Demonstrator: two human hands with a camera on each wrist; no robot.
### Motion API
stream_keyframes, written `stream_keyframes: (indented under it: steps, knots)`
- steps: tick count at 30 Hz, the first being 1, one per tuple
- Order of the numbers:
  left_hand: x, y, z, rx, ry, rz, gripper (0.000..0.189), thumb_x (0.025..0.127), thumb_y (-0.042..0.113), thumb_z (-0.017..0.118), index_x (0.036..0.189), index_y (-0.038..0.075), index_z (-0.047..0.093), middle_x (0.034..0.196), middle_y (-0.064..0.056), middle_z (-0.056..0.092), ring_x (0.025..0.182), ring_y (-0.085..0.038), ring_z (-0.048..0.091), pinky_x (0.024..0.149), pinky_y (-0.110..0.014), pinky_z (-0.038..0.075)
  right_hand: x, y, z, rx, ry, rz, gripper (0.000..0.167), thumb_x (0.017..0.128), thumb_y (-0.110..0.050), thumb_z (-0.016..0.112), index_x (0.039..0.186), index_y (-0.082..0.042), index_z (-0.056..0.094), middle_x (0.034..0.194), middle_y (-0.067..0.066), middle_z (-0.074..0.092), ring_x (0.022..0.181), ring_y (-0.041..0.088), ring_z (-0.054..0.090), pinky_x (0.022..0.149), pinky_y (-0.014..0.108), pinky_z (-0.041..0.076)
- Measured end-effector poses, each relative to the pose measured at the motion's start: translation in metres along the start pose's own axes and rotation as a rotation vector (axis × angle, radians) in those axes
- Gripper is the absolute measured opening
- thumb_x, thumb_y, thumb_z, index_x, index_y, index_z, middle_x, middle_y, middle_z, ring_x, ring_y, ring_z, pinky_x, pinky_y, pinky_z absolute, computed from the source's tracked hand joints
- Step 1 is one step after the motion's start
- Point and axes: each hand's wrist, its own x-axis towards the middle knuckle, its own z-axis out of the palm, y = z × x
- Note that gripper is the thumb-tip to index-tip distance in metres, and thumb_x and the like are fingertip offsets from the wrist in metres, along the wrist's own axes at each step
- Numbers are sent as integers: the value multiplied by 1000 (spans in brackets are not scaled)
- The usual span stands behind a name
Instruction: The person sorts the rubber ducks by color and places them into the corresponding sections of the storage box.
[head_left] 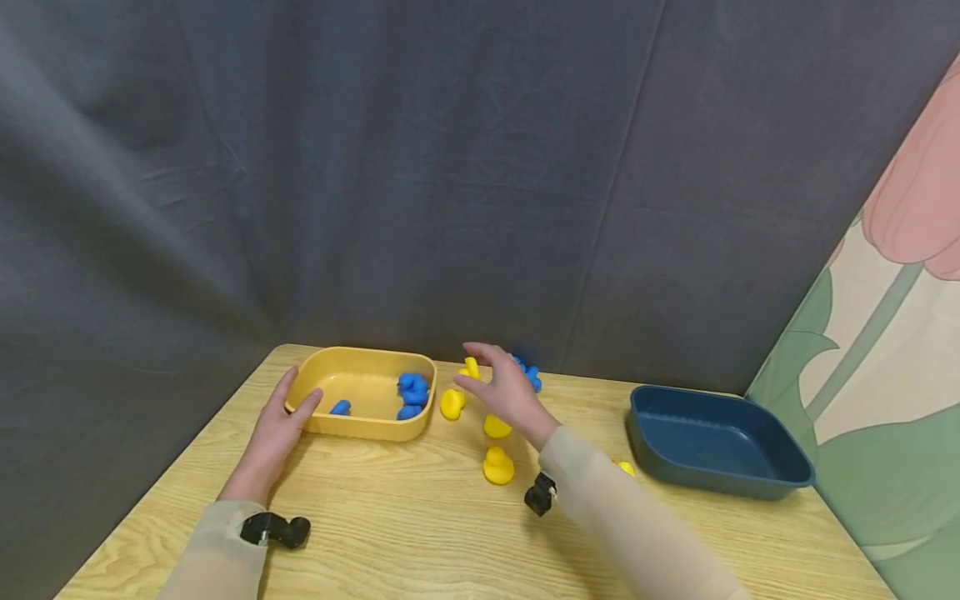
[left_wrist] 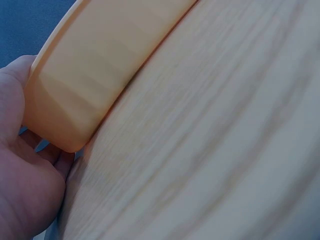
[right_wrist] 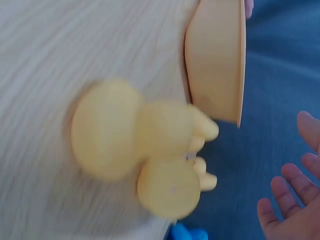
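Observation:
My left hand [head_left: 274, 429] grips the left end of a yellow plastic bin [head_left: 360, 427], thumb at the rim and fingers around the outer wall. Inside the bin lie several small blue toys [head_left: 414, 397], most of them at its right end. My right hand [head_left: 510, 390] hovers over the table just right of the bin, fingers spread and holding nothing. Close by it are several yellow toy ducks [head_left: 498, 466], one [head_left: 452, 404] beside the bin's right wall. Large and blurred, a yellow duck [right_wrist: 102, 130] shows in the right wrist view, apart from the fingers.
More blue toys [head_left: 533, 377] sit behind the right hand at the table's back edge. A dark blue bin [head_left: 712, 479] stands at the right. Beside it, a yellow toy [head_left: 626, 468] is partly hidden by my right sleeve. A grey curtain [head_left: 450, 167] hangs behind the wooden table [head_left: 390, 525].

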Motion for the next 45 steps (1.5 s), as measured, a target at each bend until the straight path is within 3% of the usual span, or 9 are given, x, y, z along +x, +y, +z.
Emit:
stream_keyframes:
  steps: [17, 40, 45]
  knots:
    - [-2, 1, -1, -6, 1, -3, 98, 112, 55, 60, 179, 19, -2, 185, -16, -2, 169, -43, 1, 134, -62, 10, 3, 55, -41, -62, 71, 71, 68, 103, -26, 83, 162, -8, 56, 161, 16, 55, 142, 40, 54, 120, 57, 45]
    - [-1, 3, 1, -11, 6, 3, 96, 113, 51, 61, 180, 20, 1, 185, -15, 2, 169, -42, 3, 135, -61, 11, 4, 98, -50, -81, 40, 203, 72, 105, -23, 80, 166, -2, 48, 166, 25, 46, 150, 45, 48, 124, 60, 40]
    - [-1, 2, -1, -39, 3, -6, 90, 115, 53, 55, 180, 21, 2, 185, -14, -1, 169, -40, -2, 135, -62, 6, 3, 104, -47, -85, 30, 218, 70, 106, -21, 79, 165, 0, 47, 166, 27, 46, 150, 47, 47, 124, 60, 41]
